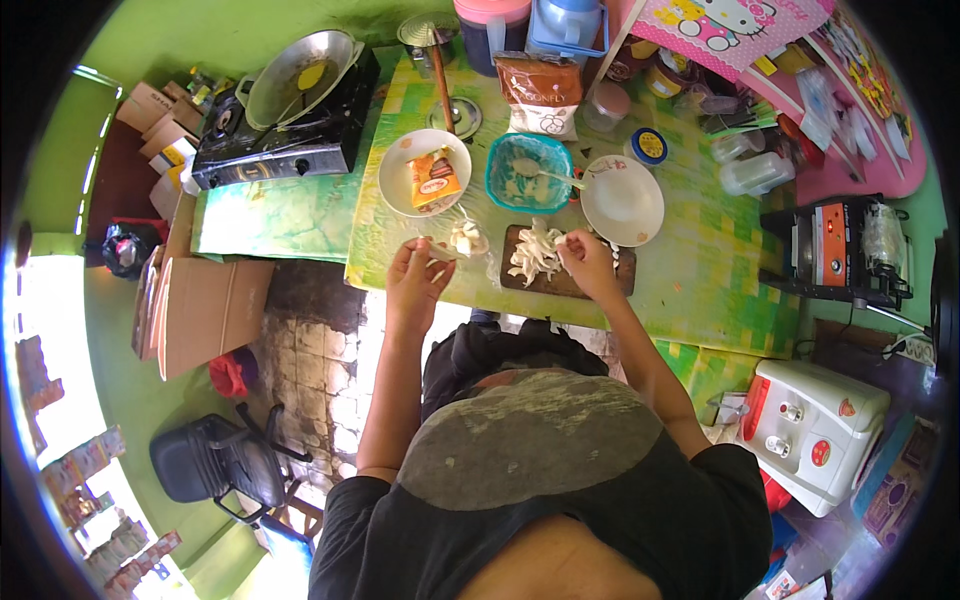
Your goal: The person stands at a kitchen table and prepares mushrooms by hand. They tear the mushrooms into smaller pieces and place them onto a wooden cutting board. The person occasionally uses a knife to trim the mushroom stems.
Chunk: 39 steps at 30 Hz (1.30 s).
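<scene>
My left hand [417, 279] pinches a pale flat piece of food [442, 250] near the table's front edge. Just beyond it, pale chunks [469, 237] lie on clear plastic. A heap of whitish, torn-looking strips [534, 255] rests on a dark wooden cutting board [568, 284]. Over the board's right half, my right hand [588, 261] has thumb and fingers closed on a small white piece [561, 240] beside the heap. A teal plastic bowl [501, 196] behind the board contains white residue and a spoon [536, 169].
One white plate [390, 176] bears an orange seasoning packet [433, 178]; another white plate [622, 201] stands right of the bowl. A flour bag [541, 97], a blue-lidded jar [647, 145] and a pot lid [466, 118] stand behind. At left, a wok [300, 79] with oil sits on a gas stove [277, 161].
</scene>
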### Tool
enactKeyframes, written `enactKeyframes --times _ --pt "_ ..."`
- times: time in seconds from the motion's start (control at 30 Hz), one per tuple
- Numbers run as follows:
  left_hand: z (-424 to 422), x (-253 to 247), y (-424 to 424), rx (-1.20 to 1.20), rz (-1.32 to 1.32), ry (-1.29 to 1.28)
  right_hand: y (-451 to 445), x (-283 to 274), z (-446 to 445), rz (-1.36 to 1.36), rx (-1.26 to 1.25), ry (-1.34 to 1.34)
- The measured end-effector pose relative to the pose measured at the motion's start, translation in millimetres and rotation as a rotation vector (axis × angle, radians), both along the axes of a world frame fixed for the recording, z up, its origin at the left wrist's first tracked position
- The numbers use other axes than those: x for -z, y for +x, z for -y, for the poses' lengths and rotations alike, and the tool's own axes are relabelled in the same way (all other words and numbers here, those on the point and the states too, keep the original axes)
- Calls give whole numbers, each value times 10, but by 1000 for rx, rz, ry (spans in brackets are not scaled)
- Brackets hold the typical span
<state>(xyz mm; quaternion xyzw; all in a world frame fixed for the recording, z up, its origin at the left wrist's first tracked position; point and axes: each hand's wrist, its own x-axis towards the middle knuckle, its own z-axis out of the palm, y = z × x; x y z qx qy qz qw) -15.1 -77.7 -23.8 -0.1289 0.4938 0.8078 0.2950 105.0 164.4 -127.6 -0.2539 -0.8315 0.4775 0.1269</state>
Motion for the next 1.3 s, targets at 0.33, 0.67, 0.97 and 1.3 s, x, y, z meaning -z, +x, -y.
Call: enactKeyframes --times 0.33,0.67,0.97,1.3 --pt "-82 37 182 89 70 180 -357 529 104 48 -140 206" --pt "0 86 193 80 61 161 -253 469 90 85 -229 320" --pt "-94 48 189 105 4 142 -182 325 144 -17 -111 242" --pt "-207 -215 259 322 -346 -165 -271 -1342 452 -106 -394 -503"
